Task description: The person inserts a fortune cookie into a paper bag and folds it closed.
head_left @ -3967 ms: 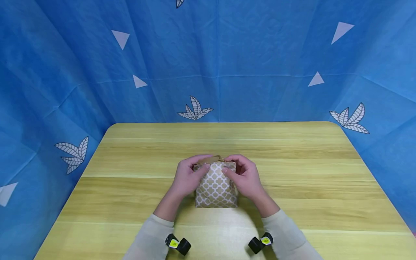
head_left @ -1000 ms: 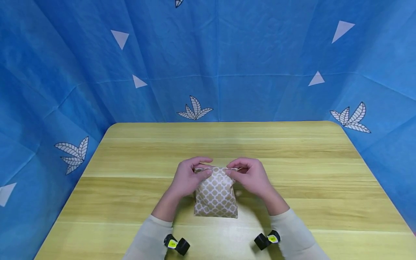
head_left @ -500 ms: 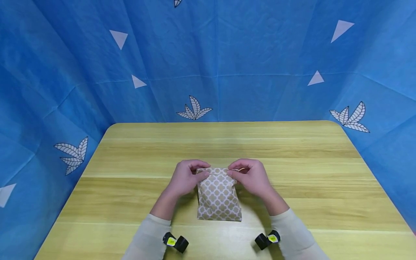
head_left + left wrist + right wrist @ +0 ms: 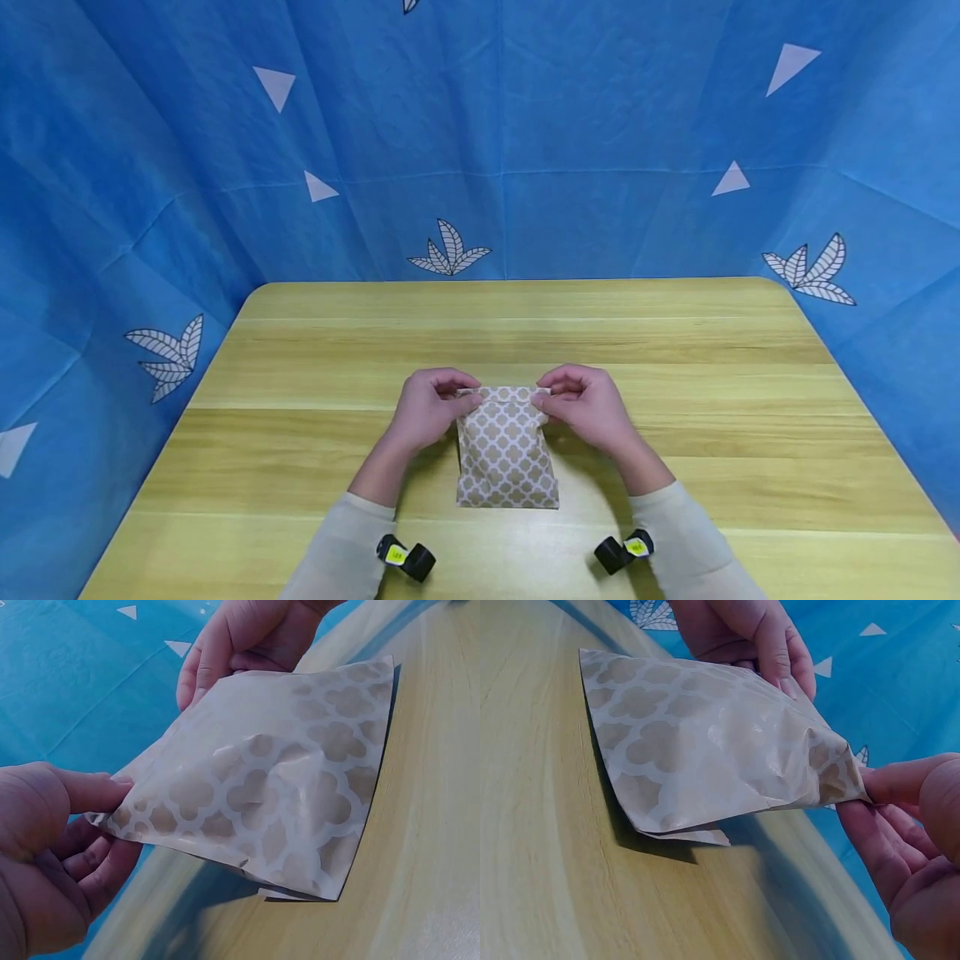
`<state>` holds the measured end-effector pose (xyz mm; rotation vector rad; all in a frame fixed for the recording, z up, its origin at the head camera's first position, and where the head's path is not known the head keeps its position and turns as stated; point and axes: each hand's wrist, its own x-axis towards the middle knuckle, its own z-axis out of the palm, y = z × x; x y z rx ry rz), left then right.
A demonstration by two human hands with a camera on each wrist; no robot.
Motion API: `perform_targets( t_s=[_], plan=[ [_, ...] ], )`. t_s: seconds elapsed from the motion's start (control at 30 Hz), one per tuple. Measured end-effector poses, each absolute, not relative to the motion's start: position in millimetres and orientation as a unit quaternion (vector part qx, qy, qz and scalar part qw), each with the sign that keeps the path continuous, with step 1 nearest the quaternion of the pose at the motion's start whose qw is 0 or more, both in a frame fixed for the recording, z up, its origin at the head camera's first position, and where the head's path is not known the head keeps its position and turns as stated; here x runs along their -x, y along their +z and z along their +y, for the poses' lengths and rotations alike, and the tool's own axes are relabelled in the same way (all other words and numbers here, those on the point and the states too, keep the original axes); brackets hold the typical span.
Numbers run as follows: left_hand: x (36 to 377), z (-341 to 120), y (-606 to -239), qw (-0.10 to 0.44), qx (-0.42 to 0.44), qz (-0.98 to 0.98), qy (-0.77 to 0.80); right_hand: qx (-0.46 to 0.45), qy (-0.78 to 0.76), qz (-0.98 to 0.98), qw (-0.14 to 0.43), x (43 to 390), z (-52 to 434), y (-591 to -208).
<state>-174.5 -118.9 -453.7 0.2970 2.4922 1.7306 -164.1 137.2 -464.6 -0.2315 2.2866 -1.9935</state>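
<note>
While my left hand (image 4: 429,408) pinches the bag's (image 4: 506,446) top corner at 9 o'clock, my right hand (image 4: 588,406) pinches the opposite corner at 3 o'clock. That tan bag with its white lattice print sits near the middle of the table (image 4: 675,350), its bottom edge on the wood and its top lifted. No writing shows on it. Yellow tags on the black wrist cameras (image 4: 406,557) are too small to read.
</note>
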Motion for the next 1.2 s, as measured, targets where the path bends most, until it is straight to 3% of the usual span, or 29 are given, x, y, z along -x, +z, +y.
perform_targets(
  t_s=[0.37, 0.77, 1.2],
  plan=[
    [179.1, -116.8, -464.6, 0.062, -0.082, 0.777, 0.621, 0.078, -0.658, 0.748, 0.033, 165.9, 138.2, -469.7],
    [187.2, -110.7, -480.5, 0.076, -0.041, 0.815, 0.573, 0.007, -0.644, 0.761, 0.083, 171.8, 134.6, -482.6],
    [189.6, -107.7, -482.2, 0.070, -0.023, 0.833, 0.548, -0.006, -0.641, 0.762, 0.096, 176.5, 133.6, -487.7]
  ],
)
